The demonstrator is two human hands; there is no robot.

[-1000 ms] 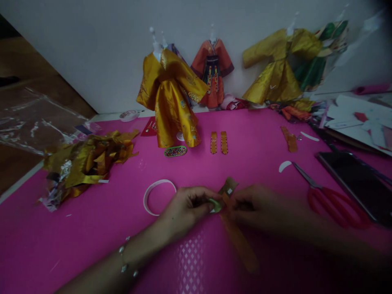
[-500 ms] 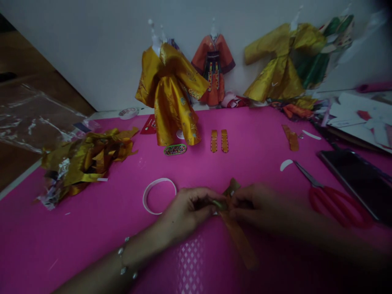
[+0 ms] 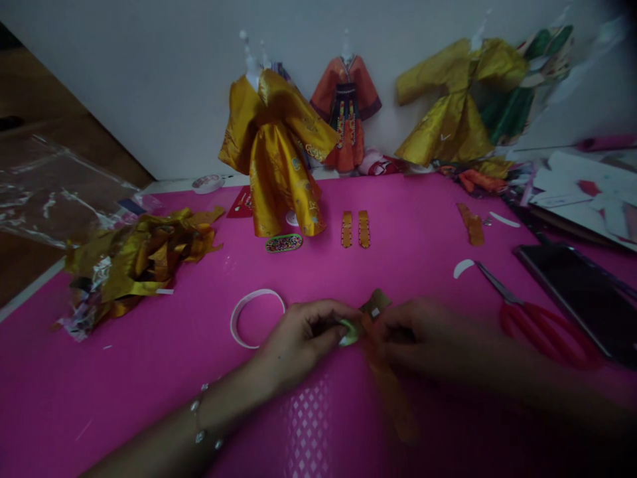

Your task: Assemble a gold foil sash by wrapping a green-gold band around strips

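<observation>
Just right of the middle, my left hand (image 3: 306,338) is closed, pinching a small shiny light-green piece (image 3: 350,333) between thumb and fingers. My right hand (image 3: 418,335) is closed on an orange fabric strip (image 3: 395,398) that hangs toward me, blurred at its lower end. The upper part of the strip runs between the two hands, close to the green piece. An olive fabric scrap (image 3: 377,300) with a small white mark shows just beyond my fingertips. Beside my left hand lies a white ring (image 3: 235,320).
Red-handled scissors (image 3: 545,335) and a dark phone (image 3: 577,299) lie at the right. Two orange trimmed strips (image 3: 365,229) rest mid-table. A golden miniature robe (image 3: 279,146) stands behind. Golden fabric scraps (image 3: 149,259) heap at the left on the pink mat (image 3: 164,378).
The light-green piece has turned and shows more of its surface. My right hand has shifted slightly away from my left, and the olive scrap is more exposed.
</observation>
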